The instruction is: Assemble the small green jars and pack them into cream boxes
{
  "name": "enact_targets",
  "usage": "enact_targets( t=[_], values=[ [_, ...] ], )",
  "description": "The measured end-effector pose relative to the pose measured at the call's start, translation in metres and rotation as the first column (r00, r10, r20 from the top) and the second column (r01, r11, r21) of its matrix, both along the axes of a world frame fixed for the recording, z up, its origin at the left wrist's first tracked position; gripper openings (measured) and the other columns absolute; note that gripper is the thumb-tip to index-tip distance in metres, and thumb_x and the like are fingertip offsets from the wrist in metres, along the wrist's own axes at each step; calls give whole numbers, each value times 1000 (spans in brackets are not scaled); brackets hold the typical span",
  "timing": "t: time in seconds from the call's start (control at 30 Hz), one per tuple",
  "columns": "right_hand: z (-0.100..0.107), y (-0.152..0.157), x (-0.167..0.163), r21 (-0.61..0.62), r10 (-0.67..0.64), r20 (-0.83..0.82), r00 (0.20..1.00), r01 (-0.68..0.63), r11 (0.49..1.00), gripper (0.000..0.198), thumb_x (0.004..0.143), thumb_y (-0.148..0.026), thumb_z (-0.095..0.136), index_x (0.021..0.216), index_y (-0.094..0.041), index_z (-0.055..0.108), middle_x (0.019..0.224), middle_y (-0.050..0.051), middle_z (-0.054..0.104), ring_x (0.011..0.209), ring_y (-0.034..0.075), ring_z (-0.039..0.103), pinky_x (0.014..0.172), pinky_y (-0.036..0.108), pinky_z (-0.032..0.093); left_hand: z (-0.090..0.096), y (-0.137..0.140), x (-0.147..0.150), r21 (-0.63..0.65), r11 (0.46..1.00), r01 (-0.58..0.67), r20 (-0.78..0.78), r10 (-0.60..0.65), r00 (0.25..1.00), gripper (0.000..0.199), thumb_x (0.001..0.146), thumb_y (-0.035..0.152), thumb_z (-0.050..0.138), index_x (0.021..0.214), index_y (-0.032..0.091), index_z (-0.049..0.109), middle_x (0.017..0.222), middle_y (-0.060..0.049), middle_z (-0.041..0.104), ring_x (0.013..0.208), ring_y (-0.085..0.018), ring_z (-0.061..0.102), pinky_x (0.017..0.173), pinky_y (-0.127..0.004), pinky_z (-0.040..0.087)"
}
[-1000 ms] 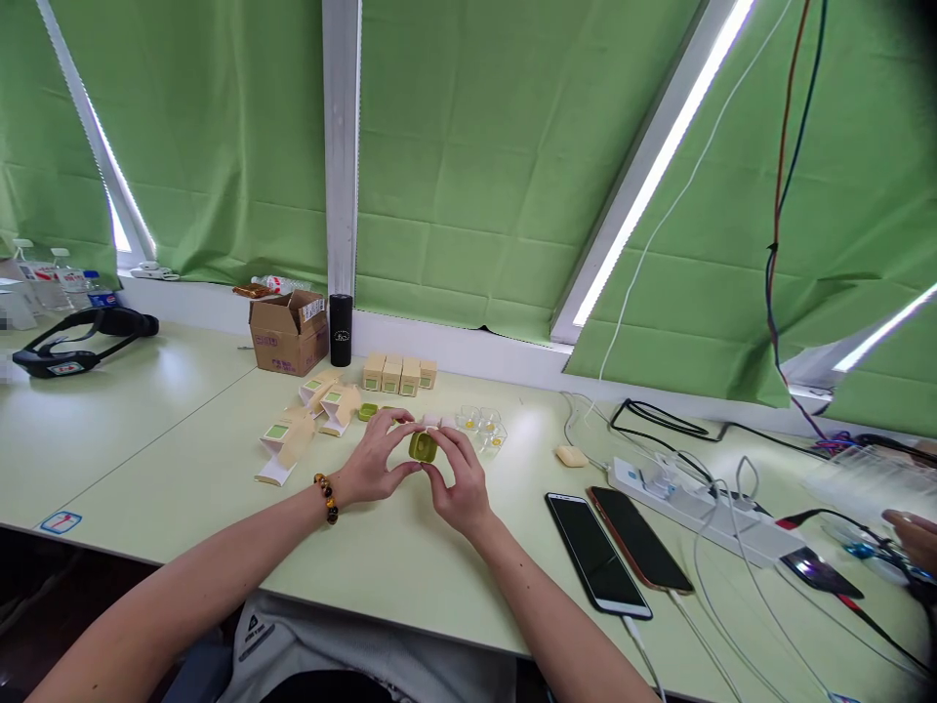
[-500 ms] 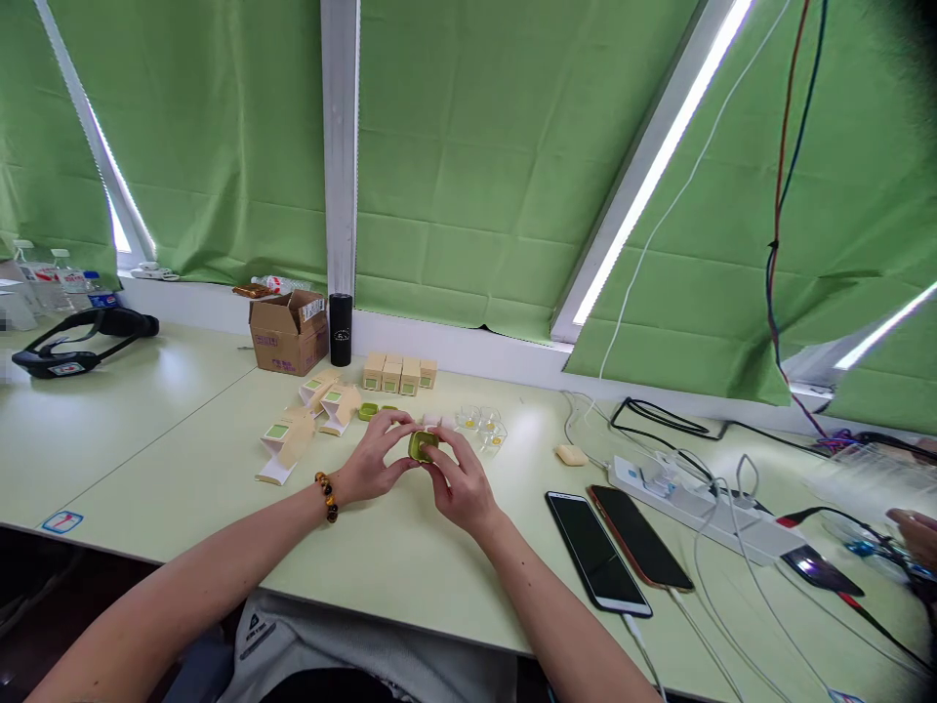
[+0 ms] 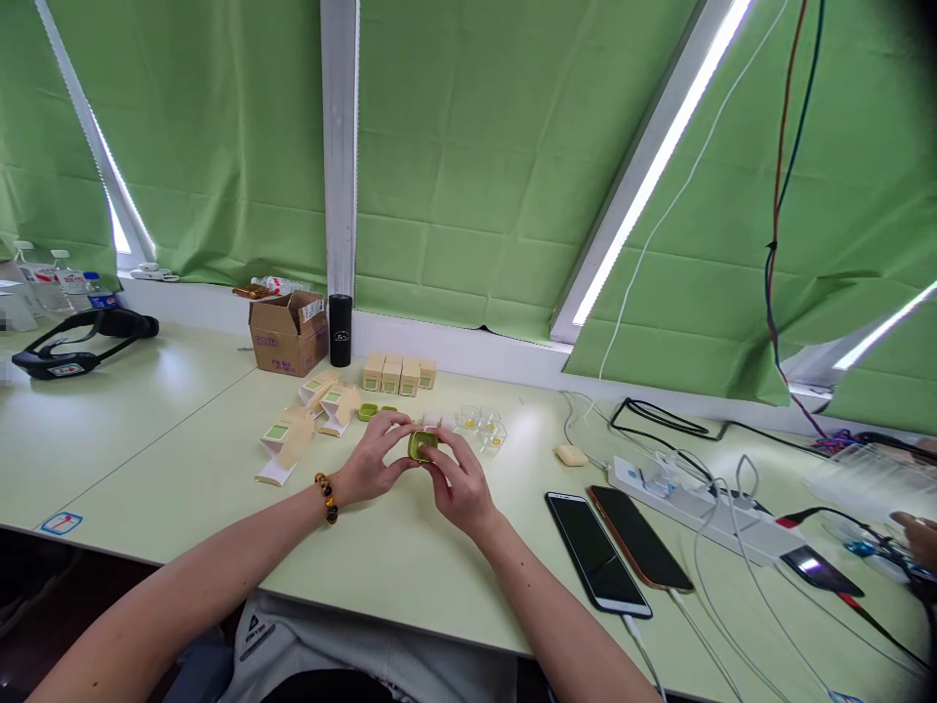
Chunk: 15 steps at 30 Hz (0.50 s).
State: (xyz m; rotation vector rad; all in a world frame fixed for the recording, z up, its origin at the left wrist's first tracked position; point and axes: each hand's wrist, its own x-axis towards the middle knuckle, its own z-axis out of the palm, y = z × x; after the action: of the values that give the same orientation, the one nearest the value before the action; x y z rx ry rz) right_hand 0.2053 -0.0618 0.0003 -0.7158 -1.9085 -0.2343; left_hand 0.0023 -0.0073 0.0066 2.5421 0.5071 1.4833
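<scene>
Between my two hands, a little above the table, is a small green square container [image 3: 419,447], its hollow side tipped toward me. My left hand [image 3: 375,457] grips its left side with thumb and fingers. My right hand [image 3: 463,478] holds the right side, with a finger reaching into the hollow. Just behind my hands lie more green containers [image 3: 368,412], partly hidden by my left fingers. Small white pieces [image 3: 437,422] show past my right fingers. Several clear cups [image 3: 489,422] with yellow marks stand to the right of them.
Opened cardboard packs [image 3: 285,439] lie left of my hands, and small closed boxes [image 3: 399,374] stand in a row behind. A brown carton [image 3: 288,337] and black tumbler [image 3: 341,330] are at the back. Phones [image 3: 598,555] and a power strip [image 3: 695,510] with cables lie right; another person's hand [image 3: 918,539] is at the edge.
My hands and the green container stay almost in place. At the right edge the other person's hand has shifted slightly.
</scene>
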Motion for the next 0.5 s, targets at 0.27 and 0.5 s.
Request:
enact_targets(
  t=[0.27, 0.5],
  values=[
    [0, -1, -2, 2, 15, 6, 1000, -15, 1000, 47, 94, -7, 53, 134, -29, 60, 137, 16, 55, 127, 31, 59, 97, 55, 59, 1, -2, 0, 24, 1000, -9, 7, 9, 1000, 51, 92, 27, 68, 141, 28, 52, 126, -13, 57, 122, -28, 53, 103, -50, 49],
    [0, -2, -3, -2, 6, -45, 999, -6, 1000, 47, 95, -11, 55, 139, -27, 55, 132, 15, 60, 124, 30, 60, 100, 52, 58, 0, 0, 1, 16, 1000, 10, 25, -11, 1000, 49, 93, 30, 67, 140, 27, 54, 124, -13, 58, 121, -29, 54, 102, -50, 49]
  ],
)
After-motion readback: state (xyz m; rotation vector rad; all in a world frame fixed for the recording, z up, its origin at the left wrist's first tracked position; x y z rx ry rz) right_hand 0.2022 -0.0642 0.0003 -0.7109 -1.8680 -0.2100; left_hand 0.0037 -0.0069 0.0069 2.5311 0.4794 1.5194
